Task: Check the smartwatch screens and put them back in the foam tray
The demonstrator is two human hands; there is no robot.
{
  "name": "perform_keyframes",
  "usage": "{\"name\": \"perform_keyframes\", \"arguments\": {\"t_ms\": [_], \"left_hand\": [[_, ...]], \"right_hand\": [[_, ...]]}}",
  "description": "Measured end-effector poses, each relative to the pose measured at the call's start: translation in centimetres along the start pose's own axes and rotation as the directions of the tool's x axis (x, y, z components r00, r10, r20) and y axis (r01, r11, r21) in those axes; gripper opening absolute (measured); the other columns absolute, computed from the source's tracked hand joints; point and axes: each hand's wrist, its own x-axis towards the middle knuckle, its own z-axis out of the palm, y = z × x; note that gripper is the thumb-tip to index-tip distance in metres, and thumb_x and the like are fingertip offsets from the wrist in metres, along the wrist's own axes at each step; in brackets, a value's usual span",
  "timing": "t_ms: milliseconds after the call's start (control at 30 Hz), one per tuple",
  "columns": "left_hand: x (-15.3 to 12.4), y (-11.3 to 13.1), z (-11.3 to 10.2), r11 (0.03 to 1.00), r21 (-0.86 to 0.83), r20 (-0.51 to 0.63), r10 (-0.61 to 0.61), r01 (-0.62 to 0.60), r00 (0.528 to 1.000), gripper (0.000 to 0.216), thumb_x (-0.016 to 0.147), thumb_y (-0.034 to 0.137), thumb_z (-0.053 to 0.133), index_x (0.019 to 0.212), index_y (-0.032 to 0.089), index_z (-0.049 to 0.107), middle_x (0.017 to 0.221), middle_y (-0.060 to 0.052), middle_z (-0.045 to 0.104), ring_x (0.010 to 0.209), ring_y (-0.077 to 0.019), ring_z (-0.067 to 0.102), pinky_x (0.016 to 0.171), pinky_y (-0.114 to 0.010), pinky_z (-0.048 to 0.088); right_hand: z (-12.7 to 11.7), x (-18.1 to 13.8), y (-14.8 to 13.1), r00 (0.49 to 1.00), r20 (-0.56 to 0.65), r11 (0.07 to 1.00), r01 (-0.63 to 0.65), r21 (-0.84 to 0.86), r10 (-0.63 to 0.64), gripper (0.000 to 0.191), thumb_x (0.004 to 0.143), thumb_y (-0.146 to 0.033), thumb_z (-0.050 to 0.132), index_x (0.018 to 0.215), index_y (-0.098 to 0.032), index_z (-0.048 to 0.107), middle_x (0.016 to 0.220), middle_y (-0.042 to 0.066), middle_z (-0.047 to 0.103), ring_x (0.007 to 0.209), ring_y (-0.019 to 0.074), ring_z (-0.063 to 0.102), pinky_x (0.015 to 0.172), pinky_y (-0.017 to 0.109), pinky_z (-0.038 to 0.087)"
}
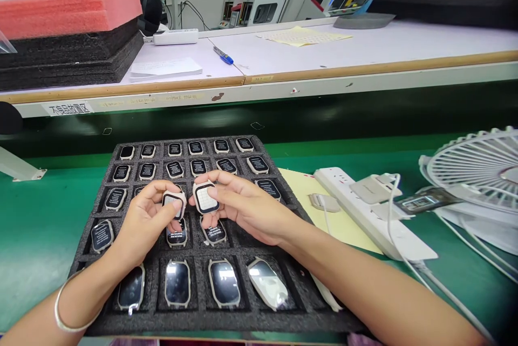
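Note:
A black foam tray [93, 313] lies on the green mat with several smartwatch bodies in its pockets. My left hand [141, 222] pinches one watch body [174, 203] with a lit screen above the tray's middle. My right hand [243, 203] grips a second watch body [205, 197], its white grid screen facing me. The two watches are held side by side, almost touching. A silver bangle [65, 313] sits on my left wrist.
A white power strip [364, 222] with plugs and cables lies right of the tray on a yellow sheet [343, 222]. A white fan [477, 168] stands at far right. Behind is a raised shelf [324, 73] with foam stacks [68, 27], a pen [223, 55] and papers.

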Motion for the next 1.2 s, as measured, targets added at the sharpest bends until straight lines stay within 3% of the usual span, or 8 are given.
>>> {"name": "perform_keyframes", "arguments": {"t_ms": [567, 967, 1200], "left_hand": [[0.03, 0.01, 0.14, 1.0, 0.016, -0.013, 0.019, -0.019, 1.0, 0.027, 0.077, 0.024, 0.072, 0.1, 0.02, 0.059, 0.088, 0.0, 0.067, 0.054, -0.0087, 0.062, 0.053, -0.021, 0.05], [0.08, -0.04, 0.15, 1.0, 0.013, -0.011, 0.017, -0.016, 1.0, 0.019, 0.081, 0.03, 0.07, 0.091, 0.019, 0.059, 0.083, 0.004, 0.06, 0.05, -0.006, 0.06, 0.049, -0.018, 0.048], [0.05, -0.2, 0.03, 0.999, 0.024, -0.005, 0.038, -0.038, 0.999, 0.021, 0.08, 0.027, 0.07, 0.095, 0.019, 0.058, 0.086, 0.002, 0.063, 0.052, -0.006, 0.061, 0.051, -0.018, 0.049]], "right_hand": [[-0.05, -0.08, 0.2, 0.999, 0.026, 1.0, 0.024, 0.009, -0.024, 0.028, 0.088, -0.019, 0.066, 0.113, -0.02, 0.056, 0.097, 0.003, 0.07, 0.07, 0.0135, 0.071, 0.066, 0.026, 0.055], [0.08, -0.11, -0.09, 1.0, 0.0, 1.0, -0.006, 0.011, 0.006, 0.025, 0.088, -0.036, 0.068, 0.103, -0.019, 0.058, 0.089, 0.003, 0.071, 0.06, 0.0136, 0.07, 0.06, 0.025, 0.054], [0.02, -0.08, 0.12, 1.0, 0.007, 1.0, -0.01, 0.014, 0.01, 0.025, 0.09, -0.029, 0.066, 0.11, -0.019, 0.057, 0.094, 0.004, 0.07, 0.066, 0.0135, 0.071, 0.064, 0.025, 0.055]]}}
